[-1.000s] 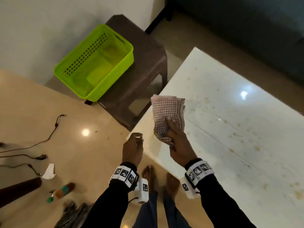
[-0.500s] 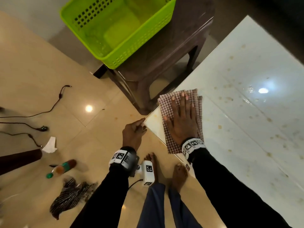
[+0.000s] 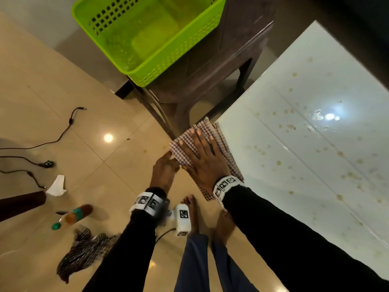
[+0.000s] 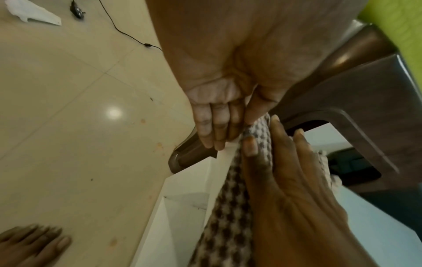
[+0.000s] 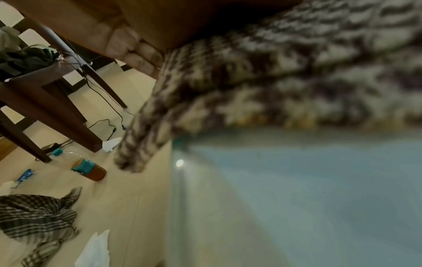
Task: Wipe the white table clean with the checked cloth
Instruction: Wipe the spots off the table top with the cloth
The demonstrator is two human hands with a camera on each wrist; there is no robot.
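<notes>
The checked cloth (image 3: 187, 148) lies flat on the near left corner of the white table (image 3: 305, 165), its edges hanging over the rim. My right hand (image 3: 204, 163) presses on it with straight, spread fingers. My left hand (image 3: 166, 165) is at the table's edge beside it. In the left wrist view the left hand (image 4: 219, 126) pinches the cloth (image 4: 228, 216) between thumb and fingers against the rim, next to the right hand (image 4: 285, 171). The right wrist view shows the blurred cloth (image 5: 251, 72) over the table (image 5: 297, 198). Brown spots dot the tabletop to the right.
A green basket (image 3: 151, 34) sits on a brown stool (image 3: 221, 76) right behind the table corner. On the tiled floor to the left lie black cables (image 3: 63, 131), a paper scrap (image 3: 56, 186), a bottle (image 3: 71, 216) and a striped cloth (image 3: 84, 249). My bare feet (image 3: 191, 209) stand by the table edge.
The right hand brought the bunched cloth down, spread it flat, then slid it to the corner. The left hand moved right from the table's edge onto the cloth's corner.
</notes>
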